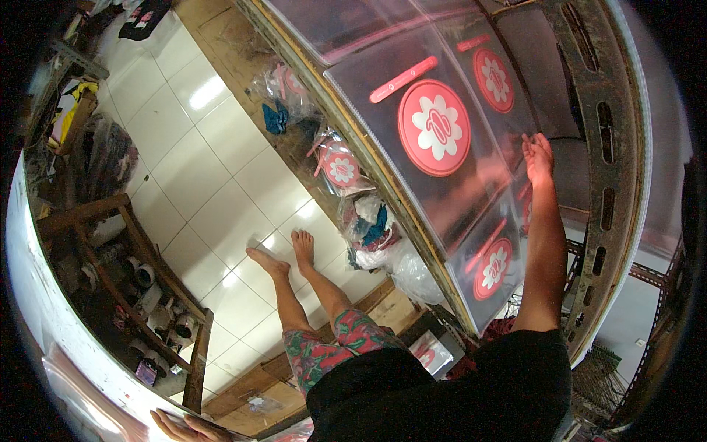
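Observation:
Clear plastic sheets (368, 136), printed with pink discs bearing white flowers and with pink bars, lie along a long wooden-edged stand on my right. At the far edge of these sheets is my right hand (539, 158). Its fingers are curled together at the sheet's edge and appear to pinch it; the exact contact is hard to see. My left hand (190, 427) rests at the lower left on the edge of a white surface (44, 295), its fingers stretched out and holding nothing. Part of that hand is cut off by the dark rim.
Below the stand are plastic bags and printed scraps (342, 169). A wooden shelf (132, 280) with rolls and small items stands at left. A slotted metal frame (604, 132) curves along the right. My bare feet (302, 247) are on white floor tiles (213, 169).

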Demonstrator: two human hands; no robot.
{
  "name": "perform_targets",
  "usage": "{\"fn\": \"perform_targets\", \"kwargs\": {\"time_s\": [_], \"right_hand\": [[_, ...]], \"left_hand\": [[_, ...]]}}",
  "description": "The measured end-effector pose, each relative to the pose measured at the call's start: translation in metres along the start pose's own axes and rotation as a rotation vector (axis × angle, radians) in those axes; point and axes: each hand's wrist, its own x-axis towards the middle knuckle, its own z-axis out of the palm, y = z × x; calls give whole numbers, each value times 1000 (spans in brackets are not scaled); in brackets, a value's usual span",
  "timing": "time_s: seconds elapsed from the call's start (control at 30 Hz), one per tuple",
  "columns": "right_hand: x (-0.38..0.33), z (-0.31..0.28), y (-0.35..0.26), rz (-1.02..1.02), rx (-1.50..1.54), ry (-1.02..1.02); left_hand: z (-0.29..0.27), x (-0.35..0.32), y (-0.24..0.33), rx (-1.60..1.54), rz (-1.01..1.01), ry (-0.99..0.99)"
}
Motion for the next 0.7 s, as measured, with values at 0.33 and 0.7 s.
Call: {"fn": "perform_targets", "kwargs": {"time_s": [0.33,0.7], "right_hand": [[3,-63,42,-605,-1185,353],[-210,182,-22,-416,-48,-100]], "left_hand": [[10,11,-8,-30,30,6],[13,-22,-18,-252,-158,44]]}}
